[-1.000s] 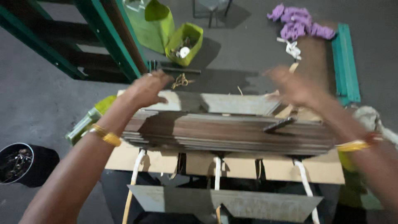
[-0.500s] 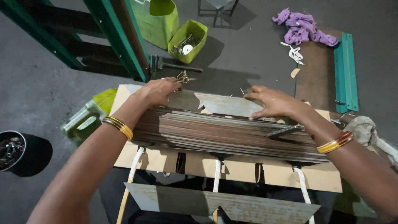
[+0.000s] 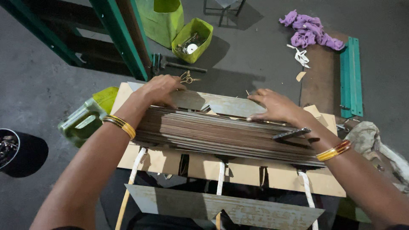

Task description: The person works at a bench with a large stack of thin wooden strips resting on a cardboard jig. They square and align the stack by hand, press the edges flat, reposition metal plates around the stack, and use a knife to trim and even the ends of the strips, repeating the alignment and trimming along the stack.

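Observation:
A thick stack of thin dark metal sheets lies across a cardboard-covered stand. On top of the stack rests a grey sheet with a V notch. My left hand presses flat on that sheet's left end. My right hand lies flat on its right end, fingers spread. Both wrists carry gold bangles. A small dark metal piece sticks out of the stack near my right wrist. Another notched grey sheet lies close to me, below the stand.
White straps hang over the cardboard. Scissors lie beyond the stack. A green tub of parts, green can, black bucket, green frame, purple rags and green bars sit on the floor.
Both hands came down from above the far edge and now rest flat on the top grey sheet. My right hand has moved left onto the sheet.

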The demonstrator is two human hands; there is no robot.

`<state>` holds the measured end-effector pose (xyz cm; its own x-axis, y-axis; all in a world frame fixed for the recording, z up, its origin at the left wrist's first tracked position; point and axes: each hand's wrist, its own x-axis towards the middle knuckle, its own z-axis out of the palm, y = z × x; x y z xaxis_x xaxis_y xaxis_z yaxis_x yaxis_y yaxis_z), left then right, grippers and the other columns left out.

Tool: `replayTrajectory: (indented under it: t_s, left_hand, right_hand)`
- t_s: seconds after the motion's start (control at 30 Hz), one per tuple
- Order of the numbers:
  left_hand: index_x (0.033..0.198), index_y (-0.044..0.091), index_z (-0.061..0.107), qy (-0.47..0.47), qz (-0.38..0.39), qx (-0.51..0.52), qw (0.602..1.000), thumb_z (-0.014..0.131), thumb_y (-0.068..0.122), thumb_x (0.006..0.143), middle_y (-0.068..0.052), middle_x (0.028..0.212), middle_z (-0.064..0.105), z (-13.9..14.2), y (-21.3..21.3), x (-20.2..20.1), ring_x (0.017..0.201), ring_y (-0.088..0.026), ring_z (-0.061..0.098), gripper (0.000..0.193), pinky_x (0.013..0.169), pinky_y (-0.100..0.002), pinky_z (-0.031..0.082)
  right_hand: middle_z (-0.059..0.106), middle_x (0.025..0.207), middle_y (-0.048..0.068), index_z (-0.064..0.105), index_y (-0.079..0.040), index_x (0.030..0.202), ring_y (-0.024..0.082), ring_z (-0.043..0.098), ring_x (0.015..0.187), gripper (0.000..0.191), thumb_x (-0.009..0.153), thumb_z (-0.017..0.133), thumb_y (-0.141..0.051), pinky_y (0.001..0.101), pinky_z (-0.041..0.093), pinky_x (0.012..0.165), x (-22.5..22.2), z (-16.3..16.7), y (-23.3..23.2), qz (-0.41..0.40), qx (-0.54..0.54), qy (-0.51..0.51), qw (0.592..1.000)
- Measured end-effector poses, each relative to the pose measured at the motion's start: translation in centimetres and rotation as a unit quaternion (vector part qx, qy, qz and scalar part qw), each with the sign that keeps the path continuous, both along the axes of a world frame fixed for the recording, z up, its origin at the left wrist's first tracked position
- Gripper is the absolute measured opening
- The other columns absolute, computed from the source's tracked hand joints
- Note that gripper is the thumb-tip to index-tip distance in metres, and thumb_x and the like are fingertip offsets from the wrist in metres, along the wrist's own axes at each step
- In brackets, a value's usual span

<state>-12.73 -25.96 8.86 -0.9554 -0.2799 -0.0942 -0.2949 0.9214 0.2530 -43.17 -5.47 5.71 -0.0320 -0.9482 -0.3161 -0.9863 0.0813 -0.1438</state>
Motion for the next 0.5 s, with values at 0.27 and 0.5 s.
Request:
replayTrajectory:
  t_s: [0.27,0.5]
  left_hand:
    - [0.124,0.016,0.071,-0.082,0.014,-0.028,0.996,0.092,0.028,0.061,-0.01,0.117,0.069,2.0,1.1,-0.8,0.114,-0.032,0.065,0.067,0.095,-0.045,0.054]
    - [0.116,0.014,0.074,-0.09,-0.031,-0.092,0.991,0.091,0.035,0.062,-0.013,0.111,0.071,4.5,1.5,-1.2,0.11,-0.034,0.066,0.061,0.089,-0.045,0.055]
  right_hand:
    - [0.058,0.13,0.014,0.056,-0.011,0.14,0.032,0.053,0.125,0.085,0.075,0.075,-0.062,0.0462,0.047,0.104,0.6,0.6,-0.1,0.021,-0.009,0.008,1.0]
    - [0.061,0.127,0.014,0.059,-0.01,0.139,0.034,0.055,0.122,0.074,0.084,0.068,-0.059,0.0473,0.048,0.102,1.4,1.4,0.7,0.034,-0.055,0.006,0.998]
